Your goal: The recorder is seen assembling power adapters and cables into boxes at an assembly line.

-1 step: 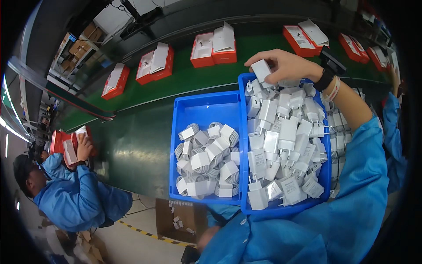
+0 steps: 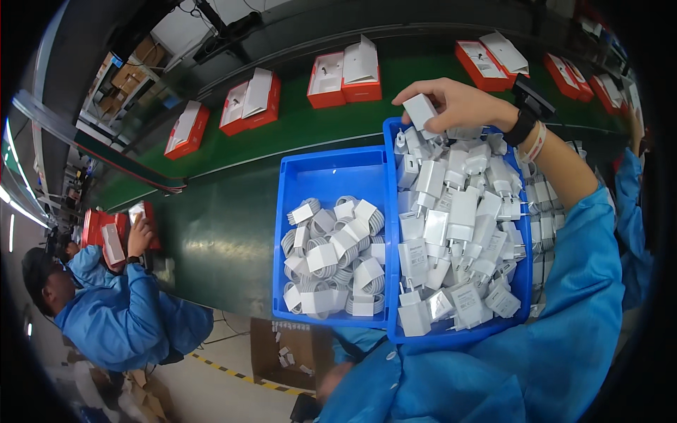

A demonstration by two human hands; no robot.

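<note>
1. White charger (image 2: 420,111) is pinched btwn thumb & bent fingers of R hand (image 2: 462,106), over far L corner of blue bin (image 2: 523,282).
2. L hand (image 2: 333,381) is prob. glimpsed low, nr carton (image 2: 266,349); grip can't be told.

The chargers (image 2: 462,211) look to be of smooth white plastic, slightly glossy. The bins (image 2: 335,169) are of shiny blue plastic. The cable bands (image 2: 321,258) seem paper. The tabletop (image 2: 226,247) is smooth with soft shine; the sleeve (image 2: 578,268) is wrinkled cloth.
</note>
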